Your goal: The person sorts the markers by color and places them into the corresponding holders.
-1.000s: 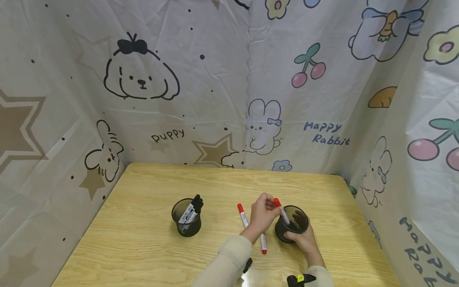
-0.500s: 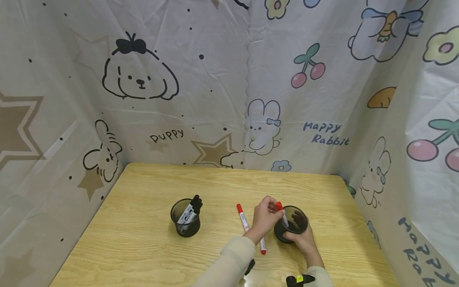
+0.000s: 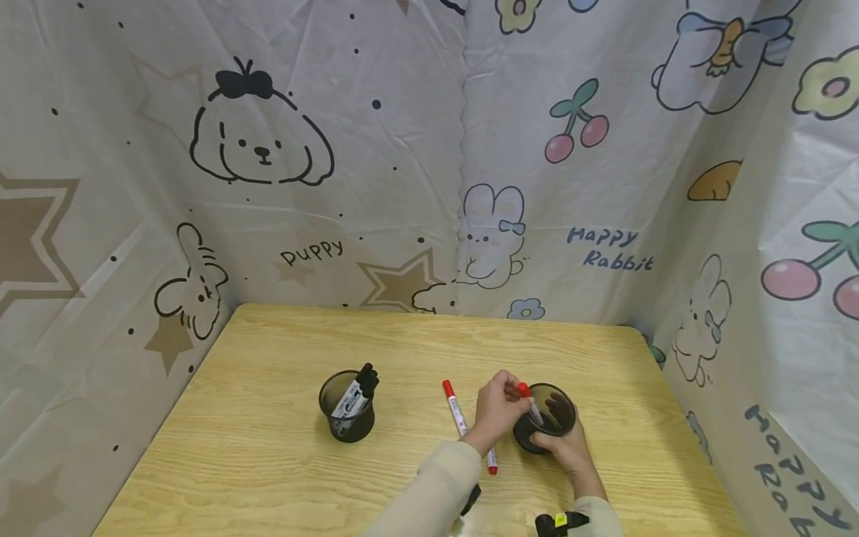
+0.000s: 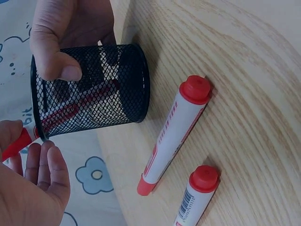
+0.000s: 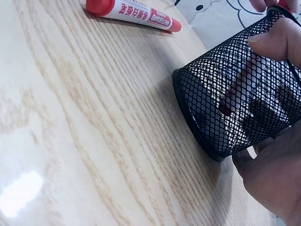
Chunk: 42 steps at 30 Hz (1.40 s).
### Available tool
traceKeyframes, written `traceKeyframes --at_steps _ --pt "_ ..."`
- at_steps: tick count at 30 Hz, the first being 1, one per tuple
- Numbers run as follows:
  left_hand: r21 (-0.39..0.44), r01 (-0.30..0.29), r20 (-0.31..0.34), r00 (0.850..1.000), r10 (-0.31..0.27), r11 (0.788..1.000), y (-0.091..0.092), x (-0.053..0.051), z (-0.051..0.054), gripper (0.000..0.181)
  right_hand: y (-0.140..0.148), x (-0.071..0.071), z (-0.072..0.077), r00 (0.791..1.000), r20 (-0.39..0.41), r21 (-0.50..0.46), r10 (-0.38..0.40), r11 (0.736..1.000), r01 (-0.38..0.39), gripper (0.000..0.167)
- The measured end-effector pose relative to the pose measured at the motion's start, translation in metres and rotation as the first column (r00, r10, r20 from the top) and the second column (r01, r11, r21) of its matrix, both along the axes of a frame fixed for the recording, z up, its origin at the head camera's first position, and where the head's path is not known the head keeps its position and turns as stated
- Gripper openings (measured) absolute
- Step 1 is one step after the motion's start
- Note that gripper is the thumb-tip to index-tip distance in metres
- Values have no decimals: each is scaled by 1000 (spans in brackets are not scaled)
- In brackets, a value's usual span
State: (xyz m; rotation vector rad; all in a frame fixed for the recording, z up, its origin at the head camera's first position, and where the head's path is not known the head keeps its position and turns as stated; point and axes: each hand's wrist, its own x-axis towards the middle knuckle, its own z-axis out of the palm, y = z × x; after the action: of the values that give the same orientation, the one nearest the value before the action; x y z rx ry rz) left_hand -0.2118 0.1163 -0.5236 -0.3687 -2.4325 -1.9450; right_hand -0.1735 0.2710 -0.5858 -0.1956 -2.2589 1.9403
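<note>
My left hand [image 3: 498, 410] pinches a red-capped whiteboard marker [image 3: 525, 391] near its cap. The marker's lower part is inside a black mesh pen holder [image 4: 134, 89] and shows through the mesh in both wrist views. My right hand [image 3: 569, 452] grips that holder from the right, its thumb [image 5: 275, 43] on the near side and its other fingers round the far side. Two more red-capped markers lie on the table left of the holder: one farther off [image 3: 453, 404], one nearer [image 3: 493, 459]. My left hand and wrist partly hide them in the head view.
A second mesh pen holder [image 3: 353, 431] stands to the left with several black-capped markers [image 3: 352, 398] leaning in it. The wooden table [image 3: 268, 477] meets patterned cloth [image 3: 396, 149] at its back and sides.
My left hand has moved slightly right and down, and the marker's red cap has come down nearer the holder's rim. My right hand keeps its grip in the same place.
</note>
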Motion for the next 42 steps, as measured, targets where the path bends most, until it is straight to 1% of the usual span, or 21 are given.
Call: traceKeyframes --at_steps 7,10,17,20,25,30,32,35,37,39,42 --pt "-36 -6 10 1000 7 999 2 2 -2 22 0 2 -1 1000 -1 -3 7 1000 -7 84" --pt "-40 -9 7 1000 9 999 2 1 -2 22 1 1 -1 1000 -1 -6 8 1000 -8 84" --pt "-32 -7 27 1000 8 999 1 1 -1 21 1 1 -1 1000 11 -5 2 1000 -2 85" --pt "-18 -2 19 1000 3 1000 0 1 0 21 1 1 -1 1000 3 7 4 1000 -4 84" --pt "-3 10 7 1000 -10 1000 -2 0 2 23 1 1 -1 999 -34 23 0 1000 1 85" --pt "2 19 11 1000 -19 1000 -3 0 2 24 0 0 0 1000 -25 16 -1 1000 2 85" --pt "2 24 22 999 -24 1000 -5 0 2 24 -1 0 1 1000 -26 3 8 1000 -8 86" --pt "1 47 40 998 -47 999 -9 1 3 26 -5 4 13 1000 -23 -29 19 999 -20 85" --pt "-6 68 58 996 -67 998 -14 1 2 29 -5 4 13 1000 -20 -41 21 999 -22 86" --pt "-17 92 82 993 -90 996 -19 1 -1 33 -4 4 12 1000 -11 -50 16 999 -16 87" --pt "-49 109 114 988 -103 993 -24 0 -7 36 1 1 0 1000 0 -41 7 999 -7 89"
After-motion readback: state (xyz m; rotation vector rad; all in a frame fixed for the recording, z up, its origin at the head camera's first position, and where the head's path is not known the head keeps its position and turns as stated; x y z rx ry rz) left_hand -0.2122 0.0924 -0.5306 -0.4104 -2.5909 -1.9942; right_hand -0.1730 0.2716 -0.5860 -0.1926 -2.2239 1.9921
